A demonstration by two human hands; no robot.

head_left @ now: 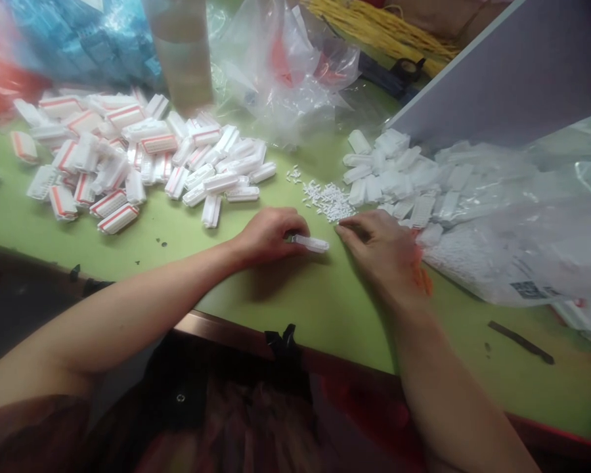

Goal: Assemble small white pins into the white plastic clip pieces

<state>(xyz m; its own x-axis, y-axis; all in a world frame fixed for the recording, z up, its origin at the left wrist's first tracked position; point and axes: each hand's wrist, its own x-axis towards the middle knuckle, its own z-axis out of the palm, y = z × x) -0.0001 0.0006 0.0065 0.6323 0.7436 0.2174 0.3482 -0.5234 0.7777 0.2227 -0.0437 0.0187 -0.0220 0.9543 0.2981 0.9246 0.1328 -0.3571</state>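
Observation:
My left hand [274, 235] is closed around one end of a small white plastic part [311, 244], long and narrow, which sticks out to the right above the green table. Thumb and forefinger of my right hand [377, 246] are pinched together at the near edge of a heap of tiny white plastic pegs [329, 200]. Whatever lies between those fingertips is too small to make out. Behind my right hand is a pile of plain white plastic pieces [389, 161]. A larger pile of white parts, several with orange-red strips [118, 218], spreads beyond my left forearm.
A clear bag of small white pieces [502, 253] lies right of my right hand, beside a dark flat strip [521, 342]. Clear plastic bags [295, 85], a blue-filled bag [86, 43] and a brownish upright container [182, 59] stand at the back. A grey panel [502, 72] slants at right.

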